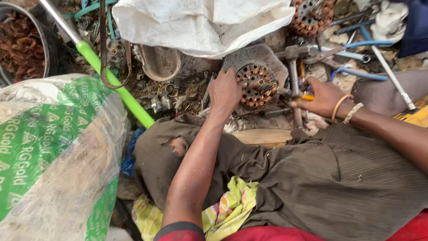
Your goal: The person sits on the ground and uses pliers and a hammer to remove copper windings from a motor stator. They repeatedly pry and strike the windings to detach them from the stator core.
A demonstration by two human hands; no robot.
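Note:
A round motor stator [257,85] wound with copper coils lies on a grey stone slab [263,56]. My left hand [224,91] rests on the stator's left rim and steadies it. My right hand [323,97] is closed around a tool with a yellow-orange handle [306,97] whose metal tip points at the stator's right side. A hammer [294,73] lies head-up between the stator and my right hand. My knees in brown trousers fill the lower part of the view.
A white and green woven sack [53,151] stands at the left. A green-handled pole [111,80], a white sack [200,22], a second stator [312,15], a tub of copper wire [20,44] and blue-handled tools [361,58] surround the slab.

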